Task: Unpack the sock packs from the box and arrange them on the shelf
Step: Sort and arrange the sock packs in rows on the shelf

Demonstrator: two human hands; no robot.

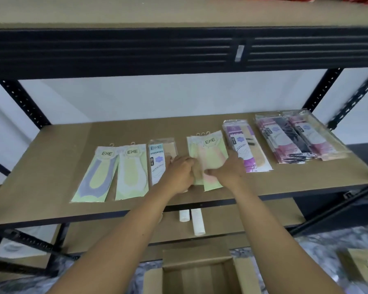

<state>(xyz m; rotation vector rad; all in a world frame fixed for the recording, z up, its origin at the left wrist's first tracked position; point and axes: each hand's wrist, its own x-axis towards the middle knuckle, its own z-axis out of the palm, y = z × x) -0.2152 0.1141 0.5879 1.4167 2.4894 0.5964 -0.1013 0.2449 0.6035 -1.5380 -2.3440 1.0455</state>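
Left grip (180,172) and right grip (227,170) are clamping the green stack (208,154) of ENE sock packs from its two long sides. The fingers are curling over its edges and the right thumb is pinching its lower part; neither is holding anything else. The hooks at the top of the stack are fanning out, so the hands are probably squaring the packs into one tidy pile in the row on the shelf (51,170).

Nearest, below the green stack, the cardboard box (197,258) is standing open, and what is showing of its inside is looking bare. Between it and the stack, two white rolls (198,221) are lying on the lower board.

Just left of the green stack, a blue-labelled stocking pack (156,158) is lying partly under the left grip, so a sideways nudge is risking shifting it. Further left, two single green packs (115,172) are lying side by side.

Just right of the stack, the purple pile (248,149) is crowding the right grip; whether they are touching, I cannot tell. Further right, pink-and-black piles (295,141) are filling the end.

Beyond and above the stack, the black beam (136,52) is limiting any high lift.
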